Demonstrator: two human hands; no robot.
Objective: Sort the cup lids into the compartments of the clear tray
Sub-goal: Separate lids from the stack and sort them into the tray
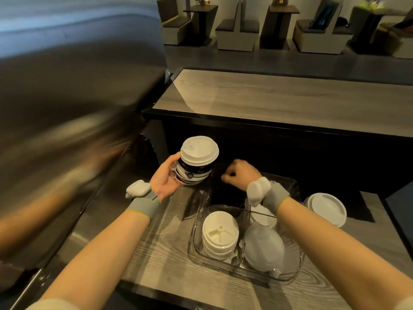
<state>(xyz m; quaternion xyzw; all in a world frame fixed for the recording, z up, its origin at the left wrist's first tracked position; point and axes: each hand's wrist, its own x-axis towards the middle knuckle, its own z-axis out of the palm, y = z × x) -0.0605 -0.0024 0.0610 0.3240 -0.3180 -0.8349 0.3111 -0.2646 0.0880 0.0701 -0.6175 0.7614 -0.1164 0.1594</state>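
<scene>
Lids in left hand: a mixed stack of lids [196, 163], white on top with black and white ones beneath, held left of centre in the frame, above and just left of the tray's far left corner.
Left hand [166, 177]: palm turned up, fingers curled round the lower side of the stack, thumb against its near side; a grey band with a white pod sits at the wrist.
Steel surface [73, 90]: fills the upper left of the frame, blurred.
Clear tray [297, 260]: stands on the wood-grain counter [156, 249], lower centre of the frame, split by clear walls into four compartments.
Near left compartment: a stack of white lids [220, 236], upright.
Far left compartment: dark; I cannot tell whether anything lies in it.
Right hand [240, 173]: hovers over the far part of the tray, centre of the frame, knuckles up, fingers drawn into a loose fist; whether they pinch anything I cannot tell. Same grey band and white pod at the wrist.
Near right compartment: translucent domed lids [263, 249], leaning tilted.
Far right compartment: white flat lids [263, 220], mostly hidden by the right wrist.
Loose lids: a small pile of white flat lids [326, 209] on the counter, just beside the tray's right wall, right of centre.
Background: a long wooden table [290, 97] across the upper middle, benches beyond at the top.
</scene>
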